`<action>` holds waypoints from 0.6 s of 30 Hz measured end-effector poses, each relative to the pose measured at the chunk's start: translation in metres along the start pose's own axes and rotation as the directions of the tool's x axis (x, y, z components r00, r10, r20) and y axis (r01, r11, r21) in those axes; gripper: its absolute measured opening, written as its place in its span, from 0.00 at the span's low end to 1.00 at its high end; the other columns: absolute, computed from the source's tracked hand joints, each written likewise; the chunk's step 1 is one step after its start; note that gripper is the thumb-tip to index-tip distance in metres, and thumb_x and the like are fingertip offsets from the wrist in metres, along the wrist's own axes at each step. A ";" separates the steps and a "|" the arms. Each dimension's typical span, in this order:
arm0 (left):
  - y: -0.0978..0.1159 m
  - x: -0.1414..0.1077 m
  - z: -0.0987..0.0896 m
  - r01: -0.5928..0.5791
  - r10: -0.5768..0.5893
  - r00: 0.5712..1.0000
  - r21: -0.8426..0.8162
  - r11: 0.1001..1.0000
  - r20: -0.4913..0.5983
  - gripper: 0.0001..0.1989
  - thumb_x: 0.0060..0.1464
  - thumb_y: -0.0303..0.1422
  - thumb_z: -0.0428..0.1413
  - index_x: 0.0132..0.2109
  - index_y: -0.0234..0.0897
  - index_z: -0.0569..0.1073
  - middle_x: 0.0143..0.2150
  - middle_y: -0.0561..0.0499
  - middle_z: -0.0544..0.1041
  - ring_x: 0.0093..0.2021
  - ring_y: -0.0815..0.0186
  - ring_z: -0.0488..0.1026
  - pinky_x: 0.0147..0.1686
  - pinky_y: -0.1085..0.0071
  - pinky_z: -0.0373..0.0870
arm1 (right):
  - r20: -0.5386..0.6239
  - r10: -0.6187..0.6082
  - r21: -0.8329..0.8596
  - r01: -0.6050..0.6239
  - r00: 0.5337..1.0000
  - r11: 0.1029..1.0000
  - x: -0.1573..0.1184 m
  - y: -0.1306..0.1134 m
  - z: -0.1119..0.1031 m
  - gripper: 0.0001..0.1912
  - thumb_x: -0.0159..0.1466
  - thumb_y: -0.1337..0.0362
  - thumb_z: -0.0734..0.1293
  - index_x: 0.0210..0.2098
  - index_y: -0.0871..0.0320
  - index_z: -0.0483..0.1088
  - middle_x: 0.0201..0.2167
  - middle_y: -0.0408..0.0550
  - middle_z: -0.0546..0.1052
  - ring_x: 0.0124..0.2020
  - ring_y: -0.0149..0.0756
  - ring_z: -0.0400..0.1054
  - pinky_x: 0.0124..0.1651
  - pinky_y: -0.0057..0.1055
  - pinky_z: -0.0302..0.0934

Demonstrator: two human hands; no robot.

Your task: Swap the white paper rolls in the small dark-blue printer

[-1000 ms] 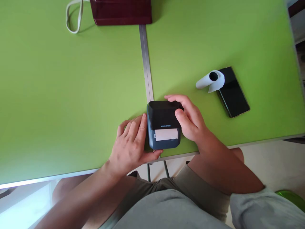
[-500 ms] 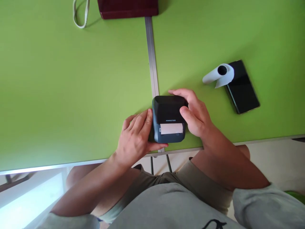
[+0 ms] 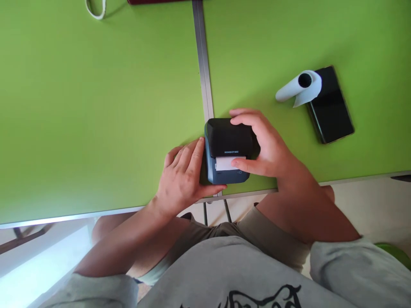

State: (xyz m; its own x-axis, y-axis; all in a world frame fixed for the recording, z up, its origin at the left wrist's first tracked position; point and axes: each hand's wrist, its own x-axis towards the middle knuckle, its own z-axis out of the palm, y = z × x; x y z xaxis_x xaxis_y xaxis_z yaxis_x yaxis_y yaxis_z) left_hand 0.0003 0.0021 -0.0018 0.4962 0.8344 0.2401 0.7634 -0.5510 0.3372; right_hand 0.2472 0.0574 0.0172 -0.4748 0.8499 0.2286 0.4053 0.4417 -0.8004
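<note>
A small label printer [image 3: 229,137], black on top and dark blue-grey below, lies on the green table near its front edge. A white paper strip [image 3: 224,163] pokes from the slot in its front part. My left hand [image 3: 181,179] holds the printer's left side, fingertips against the wall and thumb along the near edge. Around the right side curves my right hand [image 3: 265,143], its thumb resting on the paper strip and its fingers at the far right corner of the lid. The printer's right side is partly hidden by that hand.
To the right, a roll of white paper [image 3: 292,89] with a dark core leans on a black phone [image 3: 332,105]. A metal seam [image 3: 202,60] crosses the green table [image 3: 96,107]. A white cord loop [image 3: 96,15] and a dark red object [image 3: 154,1] show at the top.
My right thumb has moved from the lid's right side down onto the paper strip. My left hand keeps its hold. The whole view has shifted slightly, with the table things higher in the picture.
</note>
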 end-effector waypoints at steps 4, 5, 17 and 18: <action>-0.001 -0.001 0.001 0.009 -0.009 1.000 -0.014 1.000 0.016 0.50 0.61 0.63 0.50 0.74 0.25 0.54 0.63 0.30 0.75 0.59 0.48 0.75 0.62 0.56 0.61 | -0.067 -0.004 -0.110 -0.004 0.998 0.994 0.001 -0.007 -0.006 0.27 0.59 0.49 0.76 0.55 0.49 0.70 0.56 0.54 0.72 0.60 0.53 0.68 0.64 0.56 0.67; -0.001 -0.002 0.001 0.008 -0.008 1.000 -0.024 1.000 0.017 0.51 0.61 0.64 0.49 0.74 0.25 0.53 0.63 0.30 0.75 0.60 0.48 0.74 0.63 0.56 0.61 | -0.110 -0.022 -0.142 0.006 0.994 0.990 0.002 -0.009 -0.006 0.24 0.59 0.50 0.76 0.52 0.49 0.72 0.51 0.54 0.73 0.56 0.52 0.69 0.62 0.55 0.68; 0.001 0.002 -0.005 -0.021 0.021 1.000 -0.074 0.997 -0.001 0.44 0.67 0.60 0.43 0.75 0.31 0.51 0.63 0.33 0.74 0.59 0.51 0.73 0.60 0.57 0.62 | -0.463 -0.038 -0.318 -0.125 0.885 0.940 0.021 -0.030 0.000 0.09 0.71 0.55 0.65 0.36 0.50 0.71 0.27 0.42 0.74 0.32 0.36 0.72 0.43 0.42 0.70; 0.001 0.001 -0.006 -0.031 0.031 1.000 -0.073 0.997 0.003 0.42 0.67 0.59 0.43 0.74 0.33 0.53 0.63 0.33 0.73 0.59 0.51 0.73 0.60 0.57 0.62 | -0.404 -0.045 -0.332 -0.101 0.914 0.938 0.022 -0.029 0.000 0.09 0.71 0.57 0.65 0.35 0.50 0.71 0.28 0.43 0.76 0.33 0.38 0.73 0.45 0.44 0.69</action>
State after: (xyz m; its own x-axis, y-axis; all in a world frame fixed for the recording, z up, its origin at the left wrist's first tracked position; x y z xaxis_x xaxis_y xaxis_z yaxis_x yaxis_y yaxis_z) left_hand -0.0007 0.0027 0.0041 0.5213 0.8167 0.2474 0.7152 -0.5763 0.3955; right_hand 0.2250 0.0637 0.0457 -0.1365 0.8729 0.4684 0.6872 0.4240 -0.5899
